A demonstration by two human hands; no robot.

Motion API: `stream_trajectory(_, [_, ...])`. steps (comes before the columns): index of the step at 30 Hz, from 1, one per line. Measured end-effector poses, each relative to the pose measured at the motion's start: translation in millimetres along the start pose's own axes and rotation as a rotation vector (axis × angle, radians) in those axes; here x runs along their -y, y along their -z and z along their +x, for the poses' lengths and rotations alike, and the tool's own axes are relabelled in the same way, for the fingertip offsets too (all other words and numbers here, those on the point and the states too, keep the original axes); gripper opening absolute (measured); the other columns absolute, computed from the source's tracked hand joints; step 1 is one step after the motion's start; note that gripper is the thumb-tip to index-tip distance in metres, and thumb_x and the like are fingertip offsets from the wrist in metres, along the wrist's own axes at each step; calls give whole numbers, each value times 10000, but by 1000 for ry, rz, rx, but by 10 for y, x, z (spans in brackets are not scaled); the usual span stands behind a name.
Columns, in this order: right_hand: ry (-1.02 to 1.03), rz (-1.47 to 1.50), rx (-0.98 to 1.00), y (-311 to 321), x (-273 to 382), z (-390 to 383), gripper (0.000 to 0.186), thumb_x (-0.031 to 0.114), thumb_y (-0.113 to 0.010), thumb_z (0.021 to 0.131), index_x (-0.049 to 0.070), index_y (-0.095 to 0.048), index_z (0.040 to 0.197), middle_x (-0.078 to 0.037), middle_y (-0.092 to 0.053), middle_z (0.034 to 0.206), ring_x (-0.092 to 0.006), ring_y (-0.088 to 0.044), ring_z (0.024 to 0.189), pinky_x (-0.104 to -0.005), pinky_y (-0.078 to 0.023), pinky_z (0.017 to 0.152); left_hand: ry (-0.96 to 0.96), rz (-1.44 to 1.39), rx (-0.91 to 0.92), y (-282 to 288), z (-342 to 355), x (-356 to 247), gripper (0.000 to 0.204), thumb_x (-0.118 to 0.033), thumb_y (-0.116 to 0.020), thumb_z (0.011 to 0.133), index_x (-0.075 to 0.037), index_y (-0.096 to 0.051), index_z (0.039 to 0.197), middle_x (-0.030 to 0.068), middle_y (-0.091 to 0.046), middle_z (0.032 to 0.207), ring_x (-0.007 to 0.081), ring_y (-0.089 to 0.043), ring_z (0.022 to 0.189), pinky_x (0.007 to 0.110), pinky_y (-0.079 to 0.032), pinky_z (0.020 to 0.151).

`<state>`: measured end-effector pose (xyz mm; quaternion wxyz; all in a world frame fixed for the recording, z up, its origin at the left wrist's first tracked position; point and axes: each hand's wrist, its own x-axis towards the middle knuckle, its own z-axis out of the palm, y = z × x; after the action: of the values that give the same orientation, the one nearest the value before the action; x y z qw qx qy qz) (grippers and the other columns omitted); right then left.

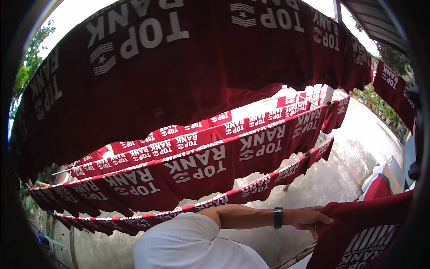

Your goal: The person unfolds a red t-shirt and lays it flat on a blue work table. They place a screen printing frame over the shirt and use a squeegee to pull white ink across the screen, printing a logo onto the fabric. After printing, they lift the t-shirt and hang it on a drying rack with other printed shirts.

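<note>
My left hand (310,219), with a dark watch on its wrist, reaches across to the right from a white sleeve. Its fingers are closed on the edge of a dark red cloth (349,219) with white print. That cloth hangs down at the lower right and runs out of the picture. My right hand does not show. Close overhead, a long row of similar dark red cloths (179,89) fills the upper part, its print upside down.
More printed cloths (206,166) hang in several rows on poles ahead, over a concrete floor (340,166). A lower row (255,190) passes just beyond my arm. Potted plants (380,110) line the far right. A metal roof (380,20) juts in at the upper right.
</note>
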<state>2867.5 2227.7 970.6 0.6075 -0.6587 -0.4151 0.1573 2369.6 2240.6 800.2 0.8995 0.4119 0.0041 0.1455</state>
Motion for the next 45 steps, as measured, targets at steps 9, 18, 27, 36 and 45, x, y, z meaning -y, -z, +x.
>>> stream_trajectory(9, [-10, 201, 678, -3965, 15, -1921, 399, 313, -682, 1050, 109, -636, 1390, -16, -685, 1245, -55, -705, 917, -218, -531, 646, -571, 308, -405, -370, -1424, -675, 717, -326, -789, 989, 23, -412, 1488, 94, -602, 1315, 147, -675, 1102, 359, -627, 957])
stream_trajectory(18, [4, 312, 1278, -5173, -79, -3348, 426, 273, -662, 1061, 82, -598, 1436, -24, -638, 1335, -63, -699, 942, -229, -540, 660, -958, 785, -819, -974, -2483, -903, 245, -113, -587, 1076, 85, -589, 1221, 109, -723, 925, 218, -797, 899, 331, -653, 835])
stream_trajectory(27, [95, 379, 1515, -5494, 150, -3642, 455, 232, -643, 1071, 54, -560, 1482, -32, -591, 1424, -72, -692, 966, -240, -548, 674, -1190, 693, -1480, -1846, -3517, -492, 540, -330, -503, 1155, 98, -422, 1474, 82, -543, 1246, 251, -757, 972, 404, -730, 743])
stream_trajectory(36, [338, 524, 1555, -5694, 1239, -3670, 486, 191, -624, 1082, 27, -522, 1529, -41, -544, 1514, -80, -686, 990, -251, -556, 689, -1381, 793, -1807, -3150, -4857, 470, 458, -273, -507, 1151, -64, -463, 1556, 104, -612, 1435, 266, -729, 1141, 473, -728, 742])
stream_trajectory(45, [600, 764, 1649, -5496, 2723, -4521, 519, 150, -604, 1093, 0, -484, 1575, -49, -497, 1604, -88, -680, 1015, -263, -565, 703, -1146, 812, -2347, -5041, -6833, 2104, 429, -402, -584, 1119, -146, -584, 1464, 52, -716, 1314, 211, -741, 1098, 426, -695, 750])
